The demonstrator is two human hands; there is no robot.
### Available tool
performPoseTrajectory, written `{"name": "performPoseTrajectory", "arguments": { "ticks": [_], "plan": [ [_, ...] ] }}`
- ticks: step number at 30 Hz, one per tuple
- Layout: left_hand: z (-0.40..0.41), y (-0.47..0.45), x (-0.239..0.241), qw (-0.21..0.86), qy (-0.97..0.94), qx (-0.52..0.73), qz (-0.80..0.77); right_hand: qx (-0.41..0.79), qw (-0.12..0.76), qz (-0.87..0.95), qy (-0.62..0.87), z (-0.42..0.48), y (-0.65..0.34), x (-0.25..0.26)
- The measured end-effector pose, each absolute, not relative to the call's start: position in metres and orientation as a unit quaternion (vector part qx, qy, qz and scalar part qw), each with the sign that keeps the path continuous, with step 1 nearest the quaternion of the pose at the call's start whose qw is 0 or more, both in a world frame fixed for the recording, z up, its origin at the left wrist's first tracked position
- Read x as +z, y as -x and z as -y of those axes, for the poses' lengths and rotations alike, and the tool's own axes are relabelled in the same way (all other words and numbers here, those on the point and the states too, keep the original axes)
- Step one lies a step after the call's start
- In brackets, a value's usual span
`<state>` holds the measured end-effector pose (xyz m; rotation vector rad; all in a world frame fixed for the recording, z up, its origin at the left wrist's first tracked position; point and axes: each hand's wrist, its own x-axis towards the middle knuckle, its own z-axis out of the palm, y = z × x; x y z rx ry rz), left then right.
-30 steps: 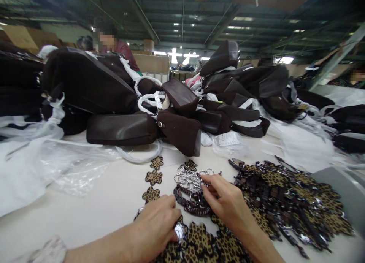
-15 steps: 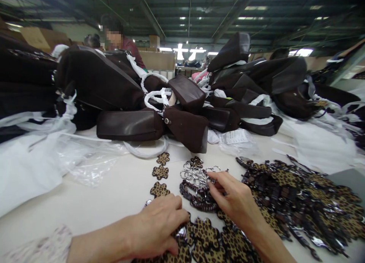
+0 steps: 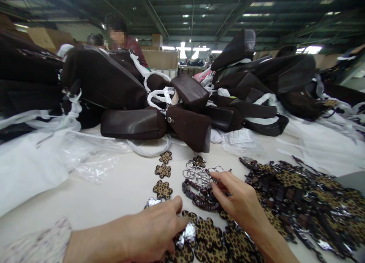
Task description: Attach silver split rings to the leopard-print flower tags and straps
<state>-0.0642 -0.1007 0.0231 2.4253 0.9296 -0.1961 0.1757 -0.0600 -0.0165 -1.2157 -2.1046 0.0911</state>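
My left hand [image 3: 155,230] is low over a heap of flower-shaped leopard-print charms [image 3: 207,232]. Its curled fingertips are at a crinkled silver charm [image 3: 188,232] and appear to grip its edge; the thumb is partly hidden. Just beyond the wrist lies another silver piece [image 3: 153,202], below a column of leopard-print charms [image 3: 162,189]. My right hand [image 3: 236,196] pinches with thumb and forefinger at a metal ring [image 3: 211,175], at the edge of a small pile of silver rings [image 3: 196,173]. Dark braided straps [image 3: 199,196] lie beside these fingers.
A large pile of finished leopard charms with dark straps [image 3: 296,190] covers the right side. Dark brown handbags [image 3: 134,124] with white-wrapped handles are heaped across the back. Clear plastic [image 3: 94,160] and white wrapping [image 3: 31,160] lie left. A person [image 3: 128,46] stands behind the bags.
My left hand has shifted slightly downward, and more of the silver charm at its fingertips shows. The silver piece below the column is more exposed. My right hand stays at the rings.
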Motion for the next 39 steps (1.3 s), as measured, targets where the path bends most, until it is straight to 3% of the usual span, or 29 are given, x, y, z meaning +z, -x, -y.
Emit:
{"name": "performPoseTrajectory", "arguments": {
  "ticks": [5, 7, 13, 16, 19, 22, 28, 39],
  "plan": [
    [0.080, 0.068, 0.022, 0.210, -0.926, -0.064, -0.308, 0.038, 0.345, 0.819, 0.457, 0.061, -0.177, -0.017],
    [0.069, 0.069, 0.027, 0.235, -0.919, -0.039, -0.314, 0.040, 0.348, 0.820, 0.453, 0.061, -0.176, -0.018],
    [0.045, 0.056, 0.033, 0.581, -0.675, 0.236, -0.389, 0.061, 0.364, 0.816, 0.445, 0.064, -0.171, -0.020],
    [0.043, 0.040, 0.018, 0.679, -0.556, 0.312, -0.364, 0.113, 0.379, 0.783, 0.480, 0.063, -0.169, -0.020],
    [0.042, 0.031, 0.007, 0.679, -0.527, 0.349, -0.373, 0.178, 0.387, 0.740, 0.521, 0.062, -0.170, -0.018],
    [0.042, 0.034, 0.009, 0.661, -0.566, 0.302, -0.391, 0.169, 0.390, 0.721, 0.547, 0.060, -0.172, -0.017],
    [0.039, 0.053, 0.026, 0.405, -0.762, 0.244, -0.443, 0.124, 0.410, 0.717, 0.549, 0.060, -0.173, -0.018],
    [0.042, 0.021, 0.019, 0.456, -0.706, 0.356, -0.409, 0.247, 0.500, 0.635, 0.534, 0.066, -0.158, -0.009]
  ]
}}
